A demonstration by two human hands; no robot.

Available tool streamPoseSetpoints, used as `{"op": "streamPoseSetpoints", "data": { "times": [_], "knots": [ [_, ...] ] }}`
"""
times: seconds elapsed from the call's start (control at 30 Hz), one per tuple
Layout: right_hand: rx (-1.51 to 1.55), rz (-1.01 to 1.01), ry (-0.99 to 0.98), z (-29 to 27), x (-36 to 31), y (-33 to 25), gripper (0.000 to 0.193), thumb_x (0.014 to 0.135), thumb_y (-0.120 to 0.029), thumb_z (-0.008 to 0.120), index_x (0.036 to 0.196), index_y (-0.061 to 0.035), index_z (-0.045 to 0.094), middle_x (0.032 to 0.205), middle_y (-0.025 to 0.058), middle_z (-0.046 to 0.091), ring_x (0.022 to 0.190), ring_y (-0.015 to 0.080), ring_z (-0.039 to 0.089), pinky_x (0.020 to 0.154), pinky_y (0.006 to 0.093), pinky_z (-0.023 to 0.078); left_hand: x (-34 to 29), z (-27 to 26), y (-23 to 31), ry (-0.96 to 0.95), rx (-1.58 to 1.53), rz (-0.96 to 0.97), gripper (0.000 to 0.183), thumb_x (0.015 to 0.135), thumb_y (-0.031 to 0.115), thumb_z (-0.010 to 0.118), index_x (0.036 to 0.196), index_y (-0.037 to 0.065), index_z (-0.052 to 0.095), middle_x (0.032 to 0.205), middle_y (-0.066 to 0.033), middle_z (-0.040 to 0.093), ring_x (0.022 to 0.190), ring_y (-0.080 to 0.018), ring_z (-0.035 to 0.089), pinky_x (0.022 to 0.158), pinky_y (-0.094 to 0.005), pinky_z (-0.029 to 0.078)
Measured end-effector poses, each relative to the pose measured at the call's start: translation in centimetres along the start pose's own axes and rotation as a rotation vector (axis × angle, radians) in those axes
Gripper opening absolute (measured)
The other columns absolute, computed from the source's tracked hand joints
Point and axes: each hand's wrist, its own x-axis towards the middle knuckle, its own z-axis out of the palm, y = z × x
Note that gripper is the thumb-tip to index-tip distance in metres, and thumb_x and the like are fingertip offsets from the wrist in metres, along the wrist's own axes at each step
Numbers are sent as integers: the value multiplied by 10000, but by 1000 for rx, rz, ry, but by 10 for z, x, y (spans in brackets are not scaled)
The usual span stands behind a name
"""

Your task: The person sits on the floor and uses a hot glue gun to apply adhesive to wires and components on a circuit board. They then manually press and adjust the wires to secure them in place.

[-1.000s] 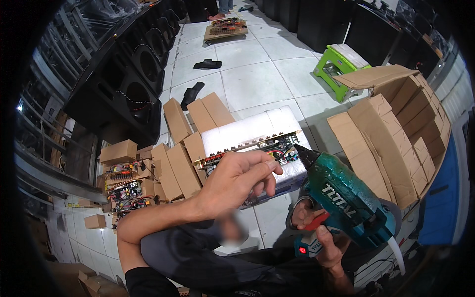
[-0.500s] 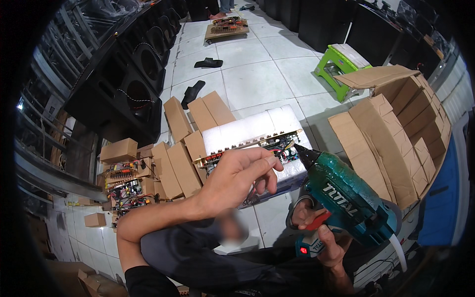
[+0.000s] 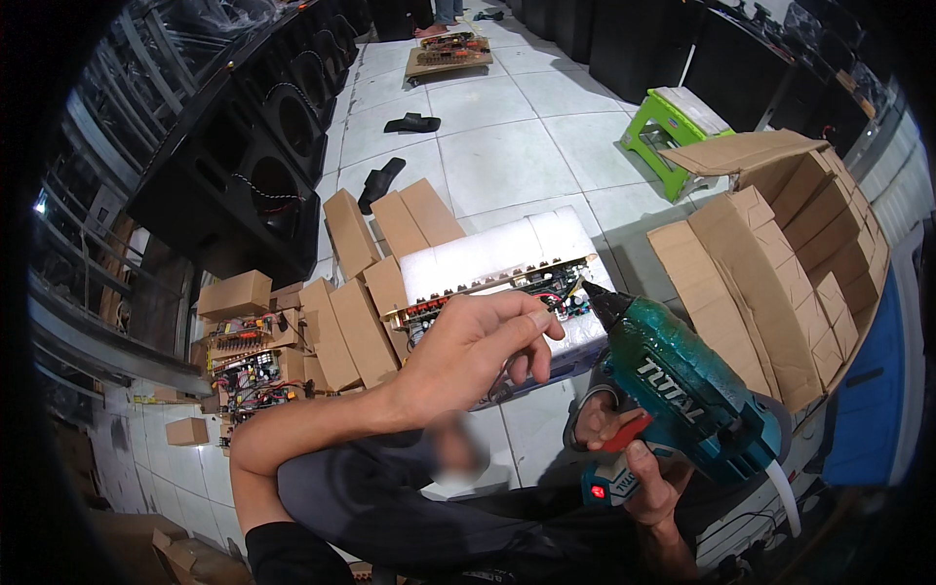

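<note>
My right hand (image 3: pixel 639 473) grips a teal hot-glue gun (image 3: pixel 682 385) with a red trigger and a white glue stick at its back. Its black nozzle points up-left at an open circuit board (image 3: pixel 507 288) resting on a white foam block (image 3: pixel 487 249). My left hand (image 3: pixel 478 351) hovers just left of the nozzle, thumb and forefinger pinched together. Anything between them is too small to see. My left forearm lies across my raised knee.
Small brown cardboard boxes (image 3: pixel 361 322) lie left of the foam block, with more circuit boards (image 3: pixel 244 356) beyond. A large open carton (image 3: pixel 780 234) of flat boxes stands at right, a green step stool (image 3: pixel 673 122) behind it. Black loudspeaker cabinets (image 3: pixel 263 146) line the left.
Almost nothing has moved. The glue gun and my left hand stay over the board, with the pinched fingers shifting only slightly.
</note>
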Motion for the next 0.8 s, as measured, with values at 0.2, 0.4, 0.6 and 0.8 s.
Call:
{"op": "streamPoseSetpoints", "data": {
  "times": [0.2, 0.4, 0.6, 0.8],
  "knots": [
    [-29, -12, -16, -3, 1, 1, 246, 831, -181, 611, 919, 39, 678, 824, 134, 701, 765, 211, 630, 756, 369, 507, -1, 0, 5, -24, 8, -46, 275, 1047, 175, 508, 1044, -54, 661, 780, -71, 665, 696, -89, 571, 672, -240, 479],
    [4, -6, -15, -3, -2, 4, 235, 828, -166, 607, 924, 38, 673, 825, 137, 698, 767, 212, 625, 760, 372, 506, -2, 2, 11, 9, 54, -80, 253, 1027, 144, 546, 1071, -69, 675, 802, -76, 693, 700, -69, 573, 656, -221, 477],
    [23, -23, -45, -6, -2, 6, 224, 826, -124, 595, 954, 49, 657, 827, 147, 698, 776, 223, 634, 777, 382, 515, -3, 2, 12, 41, 71, -93, 227, 1005, 112, 585, 1086, -75, 684, 823, -81, 715, 685, -50, 563, 634, -196, 462],
    [46, 10, -48, -6, -4, 6, 248, 827, -94, 588, 1015, 56, 646, 833, 154, 700, 781, 227, 641, 797, 391, 523, -3, 2, 10, 68, 84, -110, 216, 989, 116, 619, 1075, -67, 693, 817, -65, 724, 660, -30, 549, 605, -183, 442]
  ]
}}
